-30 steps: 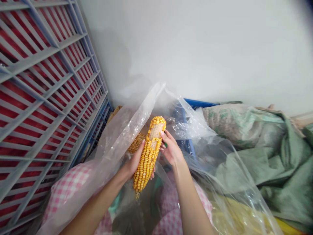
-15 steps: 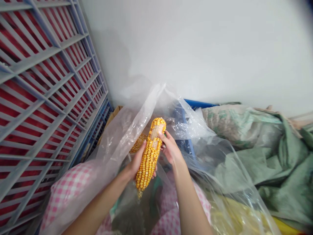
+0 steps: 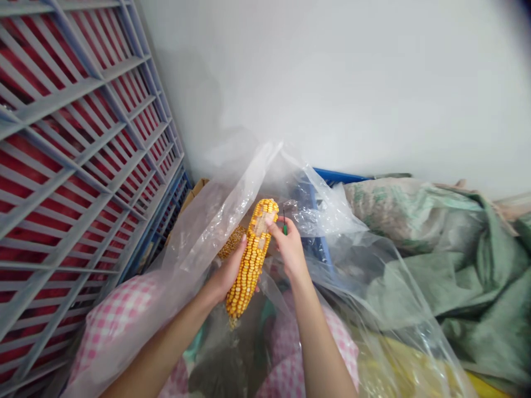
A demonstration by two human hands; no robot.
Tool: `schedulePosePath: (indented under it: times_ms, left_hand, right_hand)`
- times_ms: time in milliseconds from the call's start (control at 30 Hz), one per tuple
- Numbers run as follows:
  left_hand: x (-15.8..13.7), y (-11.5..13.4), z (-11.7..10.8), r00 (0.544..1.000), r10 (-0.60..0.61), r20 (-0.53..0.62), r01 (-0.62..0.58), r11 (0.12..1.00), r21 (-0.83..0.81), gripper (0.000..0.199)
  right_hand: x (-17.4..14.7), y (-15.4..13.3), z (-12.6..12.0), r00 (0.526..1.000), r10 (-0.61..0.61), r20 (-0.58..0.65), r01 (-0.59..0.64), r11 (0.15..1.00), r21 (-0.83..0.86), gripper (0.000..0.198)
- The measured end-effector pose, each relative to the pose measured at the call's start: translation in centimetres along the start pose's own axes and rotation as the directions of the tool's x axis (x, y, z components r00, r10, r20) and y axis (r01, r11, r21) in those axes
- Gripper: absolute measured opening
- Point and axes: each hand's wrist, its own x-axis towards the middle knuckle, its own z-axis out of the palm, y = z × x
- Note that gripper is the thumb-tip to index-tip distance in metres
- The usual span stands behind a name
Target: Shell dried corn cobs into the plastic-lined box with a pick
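An ear of dried yellow corn (image 3: 249, 265) is held tilted, its tip end up and to the right. A bare pale strip of cob shows where kernels are gone near the upper end. My left hand (image 3: 232, 271) is wrapped round the ear's lower half from the left. My right hand (image 3: 289, 243) has its thumb against the bare strip. A small green-handled tool with a thin dark shaft (image 3: 285, 228) sits in the right fingers; its exact kind is unclear. Behind the ear, loose corn kernels (image 3: 232, 242) lie in a clear plastic bag (image 3: 211, 243).
A tall stack of grey-blue slatted crates (image 3: 83, 155) with red contents rises at the left. A white wall (image 3: 332, 83) stands ahead. A blue crate (image 3: 319, 249), a woven sack (image 3: 398, 204) and green cloth (image 3: 448, 271) lie to the right. Pink checked clothing (image 3: 120, 315) covers the knees.
The ear has shifted slightly left and turned a little. My right hand has turned so that the green-handled tool shows more plainly.
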Motion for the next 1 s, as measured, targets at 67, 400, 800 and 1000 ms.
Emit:
schedulePosePath:
  times_ms: [67,400,800,1000]
  left_hand:
    - [0.0,-0.2,0.1,1.000,-0.005,0.007,0.005,1.000,0.022,0.067]
    - [0.8,-0.5,-0.1,0.992,0.088,-0.087,-0.088,0.996,0.008,0.067]
    - [0.1,0.1,0.1,0.989,0.096,-0.112,-0.100,0.995,-0.029,0.067]
    - [-0.2,0.0,0.4,0.976,0.142,-0.168,-0.146,0.989,-0.016,0.065]
  right_hand:
    - [0.2,0.1,-0.1,0.992,-0.078,-0.097,0.074,0.996,-0.042,0.040]
    - [-0.9,0.4,0.2,0.994,-0.083,0.074,0.101,0.950,-0.295,0.072]
    - [-1.3,0.6,1.6,0.982,-0.179,0.057,0.186,0.883,-0.431,0.049]
    - [-1.3,0.5,1.6,0.978,-0.200,0.056,0.198,0.816,-0.543,0.042]
